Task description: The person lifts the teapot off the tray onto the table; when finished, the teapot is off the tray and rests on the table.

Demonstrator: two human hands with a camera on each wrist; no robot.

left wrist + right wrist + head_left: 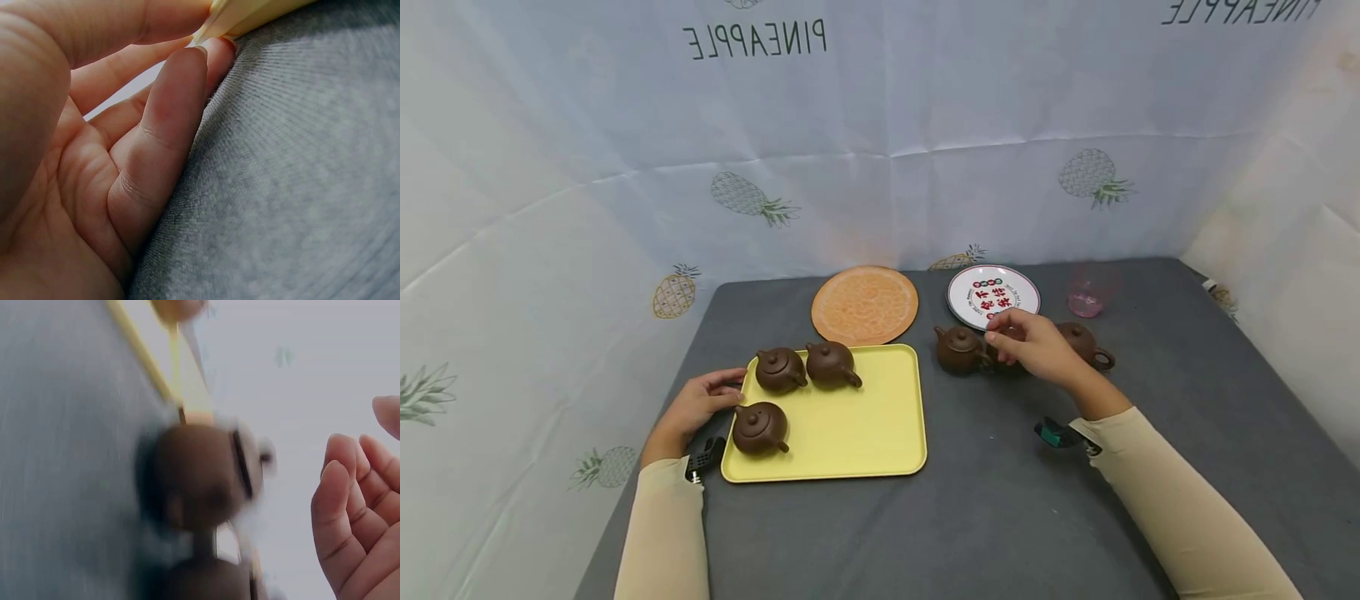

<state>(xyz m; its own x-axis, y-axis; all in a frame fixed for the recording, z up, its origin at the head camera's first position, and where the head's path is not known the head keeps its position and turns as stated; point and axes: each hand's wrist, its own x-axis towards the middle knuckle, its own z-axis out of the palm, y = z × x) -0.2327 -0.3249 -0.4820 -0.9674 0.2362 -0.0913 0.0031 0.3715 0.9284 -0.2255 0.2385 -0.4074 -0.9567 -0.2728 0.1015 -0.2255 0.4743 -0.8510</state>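
My left hand (700, 407) pinches the left rim of a yellow tray (857, 433), whose edge shows between thumb and fingers in the left wrist view. Three brown teapots (760, 429) sit on the left part of that tray. Over on the right, my right hand (1033, 343) hovers above a row of teapots on the grey cloth, its fingers loosely bent and nothing between them. In that row, one brown teapot (958, 350) is on the left and another teapot (1081, 340) on the right; a middle one is mostly hidden behind the hand.
Behind the tray lies a round orange-brown mat (865, 304). A white plate (992, 292) with red lettering is behind the row of teapots, and a pink clear cup (1086, 298) stands to its right. A pineapple-print curtain (880, 208) closes off the back and sides.
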